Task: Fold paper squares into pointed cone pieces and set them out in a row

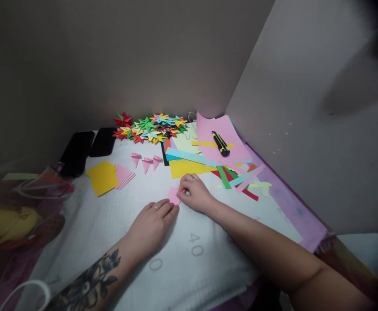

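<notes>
A small pink paper square (pixel 174 195) lies on the white table cover between my hands. My left hand (pixel 153 222) rests flat, its fingertips on the paper's near edge. At the paper's right edge, my right hand (pixel 193 193) pinches with thumb and forefinger. Three folded pink paper pieces (pixel 146 163) stand farther back. To the left lie yellow paper squares (pixel 102 178) and pink paper squares (pixel 123 176). Whether the pink sheet has a fold is too small to tell.
Colourful folded paper stars (pixel 150 127) are heaped by the back wall. A utility knife (pixel 220 144) lies on pink sheets (pixel 240 149). Paper strips (pixel 240 179) are scattered at the right. Two black phone-like objects (pixel 102 142) sit at the back left, beside a blurred plastic bag (pixel 11 220).
</notes>
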`<action>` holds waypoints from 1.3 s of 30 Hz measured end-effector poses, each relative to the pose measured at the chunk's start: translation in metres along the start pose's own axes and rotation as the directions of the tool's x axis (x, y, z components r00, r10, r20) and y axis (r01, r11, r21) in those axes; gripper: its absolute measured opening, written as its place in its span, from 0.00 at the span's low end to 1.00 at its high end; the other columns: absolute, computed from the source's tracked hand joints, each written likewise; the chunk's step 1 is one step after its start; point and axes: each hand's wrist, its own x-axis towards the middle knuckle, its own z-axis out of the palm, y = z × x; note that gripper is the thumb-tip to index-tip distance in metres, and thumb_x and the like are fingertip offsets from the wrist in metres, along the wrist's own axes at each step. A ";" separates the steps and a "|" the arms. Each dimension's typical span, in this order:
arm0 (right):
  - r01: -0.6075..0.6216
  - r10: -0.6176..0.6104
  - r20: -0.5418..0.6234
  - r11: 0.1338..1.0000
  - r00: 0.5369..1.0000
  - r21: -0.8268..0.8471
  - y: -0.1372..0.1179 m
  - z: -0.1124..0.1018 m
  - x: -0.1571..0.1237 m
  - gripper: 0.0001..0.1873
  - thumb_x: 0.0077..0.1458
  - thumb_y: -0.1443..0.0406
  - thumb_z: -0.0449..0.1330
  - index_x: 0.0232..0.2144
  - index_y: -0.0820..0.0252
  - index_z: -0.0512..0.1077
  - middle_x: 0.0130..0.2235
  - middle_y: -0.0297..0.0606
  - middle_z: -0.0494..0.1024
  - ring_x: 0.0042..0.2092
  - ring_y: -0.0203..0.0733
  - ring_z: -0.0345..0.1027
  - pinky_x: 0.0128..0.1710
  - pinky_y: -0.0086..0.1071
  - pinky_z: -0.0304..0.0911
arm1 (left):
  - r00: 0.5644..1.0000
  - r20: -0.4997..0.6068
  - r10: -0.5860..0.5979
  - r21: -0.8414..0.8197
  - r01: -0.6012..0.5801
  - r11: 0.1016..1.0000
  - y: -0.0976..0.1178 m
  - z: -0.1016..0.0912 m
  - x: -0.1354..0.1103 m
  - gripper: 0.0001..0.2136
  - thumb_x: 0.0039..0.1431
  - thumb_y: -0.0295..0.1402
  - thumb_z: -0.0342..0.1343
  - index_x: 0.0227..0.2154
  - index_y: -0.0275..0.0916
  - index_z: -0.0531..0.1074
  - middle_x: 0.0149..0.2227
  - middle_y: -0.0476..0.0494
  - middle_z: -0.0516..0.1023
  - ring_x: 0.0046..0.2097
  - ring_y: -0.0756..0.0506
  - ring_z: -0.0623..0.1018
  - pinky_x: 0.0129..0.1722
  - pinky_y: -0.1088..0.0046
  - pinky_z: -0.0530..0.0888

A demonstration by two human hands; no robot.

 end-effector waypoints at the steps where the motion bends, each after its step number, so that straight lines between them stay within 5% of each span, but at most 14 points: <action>1: 0.001 -0.001 -0.001 1.000 1.000 -0.003 0.000 0.000 0.000 0.07 0.46 0.72 0.61 0.20 0.59 0.69 0.31 0.35 0.70 0.39 0.41 0.60 0.41 0.34 0.58 | 1.000 0.002 0.000 0.004 0.000 1.000 0.000 -0.001 0.000 0.23 0.55 0.20 0.46 0.55 0.35 0.63 0.50 0.37 0.73 0.55 0.39 0.68 0.47 0.61 0.69; 10: -0.022 0.025 0.022 0.992 0.999 -0.124 -0.007 -0.004 -0.005 0.04 0.51 0.69 0.59 0.26 0.58 0.68 0.38 0.39 0.69 0.44 0.45 0.59 0.45 0.39 0.58 | 0.999 0.033 -0.015 0.145 0.010 0.989 0.009 0.002 0.000 0.20 0.58 0.21 0.45 0.54 0.33 0.66 0.54 0.35 0.71 0.57 0.37 0.69 0.47 0.60 0.69; 18: -0.168 0.133 -0.136 0.941 0.982 -0.295 0.005 -0.012 -0.006 0.06 0.51 0.66 0.60 0.33 0.59 0.66 0.41 0.46 0.69 0.47 0.54 0.59 0.46 0.49 0.58 | 0.997 0.044 -0.058 0.200 0.048 0.979 0.016 0.005 0.000 0.21 0.58 0.19 0.44 0.54 0.32 0.66 0.56 0.35 0.70 0.57 0.37 0.68 0.47 0.59 0.70; 20: -0.085 0.044 -0.182 0.971 0.982 -0.223 0.010 -0.016 -0.007 0.06 0.52 0.69 0.57 0.35 0.59 0.67 0.41 0.46 0.70 0.47 0.52 0.60 0.47 0.49 0.59 | 0.996 0.051 -0.066 0.196 0.055 0.979 0.017 0.004 -0.001 0.22 0.58 0.19 0.43 0.55 0.30 0.65 0.56 0.35 0.70 0.58 0.37 0.68 0.47 0.58 0.70; 22: 0.154 -0.172 -0.163 0.981 0.971 -0.118 0.011 -0.019 -0.012 0.11 0.54 0.73 0.53 0.38 0.58 0.69 0.42 0.45 0.71 0.47 0.48 0.63 0.47 0.45 0.61 | 0.996 0.055 -0.070 0.193 0.058 0.979 0.018 0.004 -0.001 0.22 0.57 0.19 0.44 0.55 0.30 0.65 0.57 0.35 0.69 0.58 0.37 0.68 0.48 0.58 0.70; 25: 0.491 -0.490 0.029 0.870 0.871 -0.045 0.006 -0.022 -0.021 0.14 0.56 0.74 0.51 0.40 0.56 0.72 0.42 0.42 0.74 0.45 0.44 0.65 0.45 0.40 0.63 | 0.996 0.053 -0.076 0.200 0.064 0.978 0.019 0.006 -0.002 0.23 0.57 0.19 0.43 0.56 0.32 0.65 0.57 0.35 0.69 0.58 0.37 0.67 0.48 0.59 0.70; 27: 0.541 -0.523 0.152 0.833 0.838 -0.117 0.003 -0.022 -0.026 0.14 0.57 0.72 0.53 0.41 0.54 0.74 0.41 0.42 0.75 0.44 0.44 0.65 0.44 0.40 0.62 | 0.995 0.050 -0.082 0.201 0.070 0.977 0.018 0.007 -0.002 0.23 0.58 0.19 0.43 0.56 0.32 0.64 0.57 0.35 0.69 0.58 0.38 0.67 0.48 0.60 0.70; 30: 0.438 -0.395 0.197 0.854 0.897 -0.281 0.005 -0.022 -0.028 0.14 0.58 0.70 0.54 0.42 0.50 0.76 0.40 0.42 0.73 0.43 0.46 0.63 0.43 0.42 0.59 | 0.995 0.052 -0.079 0.189 0.068 0.980 0.017 0.007 -0.002 0.22 0.58 0.19 0.43 0.56 0.31 0.64 0.57 0.35 0.69 0.58 0.37 0.67 0.47 0.59 0.71; 35: 0.191 -0.171 0.086 0.881 0.982 -0.433 0.018 -0.031 -0.021 0.15 0.55 0.73 0.56 0.38 0.53 0.78 0.40 0.44 0.73 0.43 0.47 0.61 0.42 0.43 0.58 | 0.997 0.020 -0.073 0.186 0.068 0.980 0.018 0.008 -0.003 0.23 0.57 0.18 0.43 0.55 0.31 0.65 0.57 0.35 0.70 0.58 0.37 0.68 0.47 0.58 0.70; 39: 0.226 -0.248 -0.025 0.915 0.969 -0.334 0.016 -0.033 -0.020 0.18 0.52 0.76 0.53 0.39 0.57 0.77 0.40 0.45 0.74 0.42 0.47 0.63 0.42 0.42 0.62 | 0.991 0.002 -0.130 0.204 0.127 0.971 0.025 0.011 -0.003 0.24 0.56 0.19 0.44 0.56 0.31 0.65 0.56 0.33 0.70 0.57 0.36 0.69 0.50 0.55 0.68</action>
